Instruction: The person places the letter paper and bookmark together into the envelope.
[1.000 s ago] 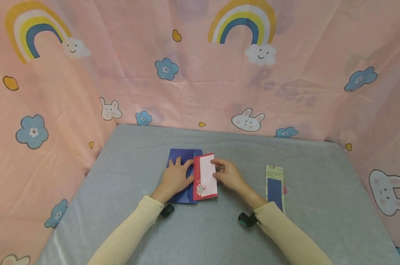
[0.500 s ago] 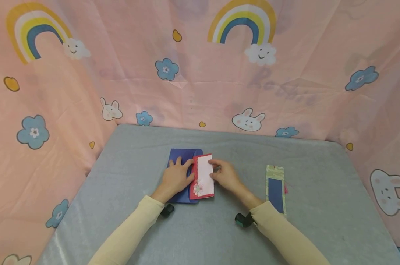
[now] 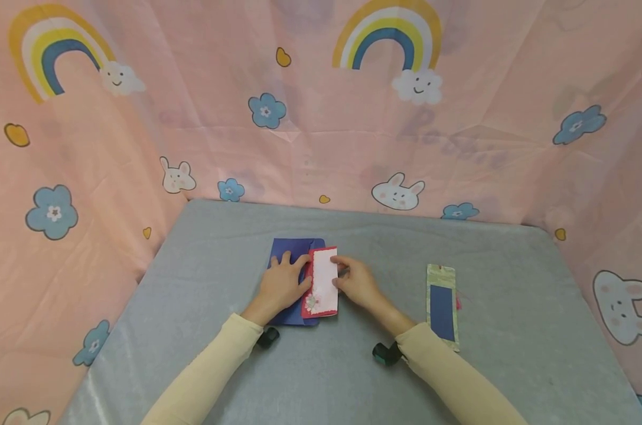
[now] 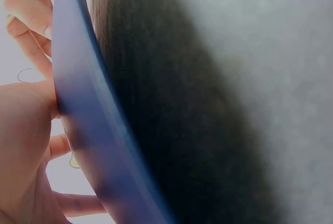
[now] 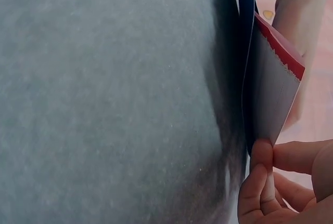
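Pinching the red-and-white card between fingers of the right hand, over the right side of the blue envelope; spreading left hand fingers apart there; possibly creasing the card if pushed askew.

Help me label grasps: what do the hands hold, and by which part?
The right hand pinches the red-and-white card by its edge farthest from the blue envelope; the left hand rests on that envelope.

Pale-cream fabric sleeves reach both wrists, each bearing a small rounded black camera, the right one green-tinged.
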`<state>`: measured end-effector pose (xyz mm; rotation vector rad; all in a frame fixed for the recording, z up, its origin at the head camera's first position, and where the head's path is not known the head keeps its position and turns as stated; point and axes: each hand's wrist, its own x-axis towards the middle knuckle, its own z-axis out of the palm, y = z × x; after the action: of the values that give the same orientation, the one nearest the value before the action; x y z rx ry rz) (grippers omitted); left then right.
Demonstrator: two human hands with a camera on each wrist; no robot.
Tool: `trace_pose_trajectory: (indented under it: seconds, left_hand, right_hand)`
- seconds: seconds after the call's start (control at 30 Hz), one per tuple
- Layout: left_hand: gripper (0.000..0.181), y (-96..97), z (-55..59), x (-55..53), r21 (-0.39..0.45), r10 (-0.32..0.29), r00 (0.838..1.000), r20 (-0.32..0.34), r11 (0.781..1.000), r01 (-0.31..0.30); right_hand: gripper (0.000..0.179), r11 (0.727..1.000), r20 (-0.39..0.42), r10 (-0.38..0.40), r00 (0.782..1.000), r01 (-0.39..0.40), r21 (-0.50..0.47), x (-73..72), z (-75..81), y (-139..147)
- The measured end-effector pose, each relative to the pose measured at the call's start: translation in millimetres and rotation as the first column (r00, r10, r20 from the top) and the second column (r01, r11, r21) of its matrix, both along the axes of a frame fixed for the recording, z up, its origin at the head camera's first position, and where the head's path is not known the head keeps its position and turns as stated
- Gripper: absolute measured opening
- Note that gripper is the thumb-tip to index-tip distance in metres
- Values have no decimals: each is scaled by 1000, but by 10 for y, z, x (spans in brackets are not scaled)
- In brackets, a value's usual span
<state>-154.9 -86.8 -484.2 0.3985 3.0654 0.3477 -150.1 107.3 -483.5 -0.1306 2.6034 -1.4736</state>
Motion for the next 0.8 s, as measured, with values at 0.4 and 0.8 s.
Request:
trace_pose_trajectory:
  seconds: [0.4, 0.8]
  left_hand:
    - [49, -18, 13, 2, 5, -4, 1000, -3, 1000, 4]
    - [51, -53, 16, -1, 11, -18, 1000, 3, 1000, 18]
  right_hand:
    - [49, 1000, -19, -8, 1000, 8, 12, -8, -27, -80]
    - [48, 1000, -42, -7, 999, 6, -11, -19, -28, -122]
